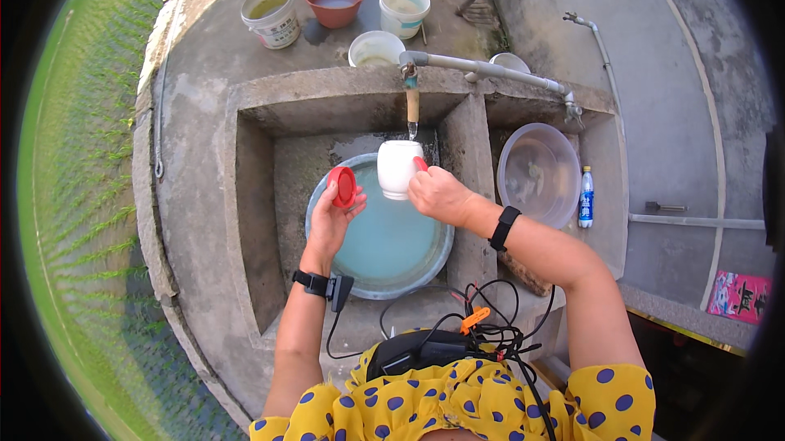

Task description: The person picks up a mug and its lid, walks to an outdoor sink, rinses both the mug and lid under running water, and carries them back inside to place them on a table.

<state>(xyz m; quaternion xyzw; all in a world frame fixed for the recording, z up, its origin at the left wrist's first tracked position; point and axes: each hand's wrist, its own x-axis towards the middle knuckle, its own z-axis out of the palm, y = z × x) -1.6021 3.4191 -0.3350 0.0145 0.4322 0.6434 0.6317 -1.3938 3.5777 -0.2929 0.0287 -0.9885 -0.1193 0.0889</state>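
Note:
My right hand [439, 194] is closed round the red handle of a white mug [395, 170]. The mug is under the tap [410, 77], and water runs from the tap's tan spout toward its mouth. In my left hand [330, 224] is a round red lid [343, 187], held between thumb and fingers with its ringed side showing. Both hands are above a large round basin [448, 253] of cloudy bluish water, which sits in the left compartment of a concrete sink [247, 220]. The mug's inside is hidden.
The right compartment holds a clear plastic basin [537, 175] and a blue-labelled bottle [586, 197]. Beyond the sink stand a white bucket [274, 28], a brown-red tub [335, 1] and other pails. Black cables [491, 326] hang at my waist. A grey pipe [491, 70] crosses the sink's back edge.

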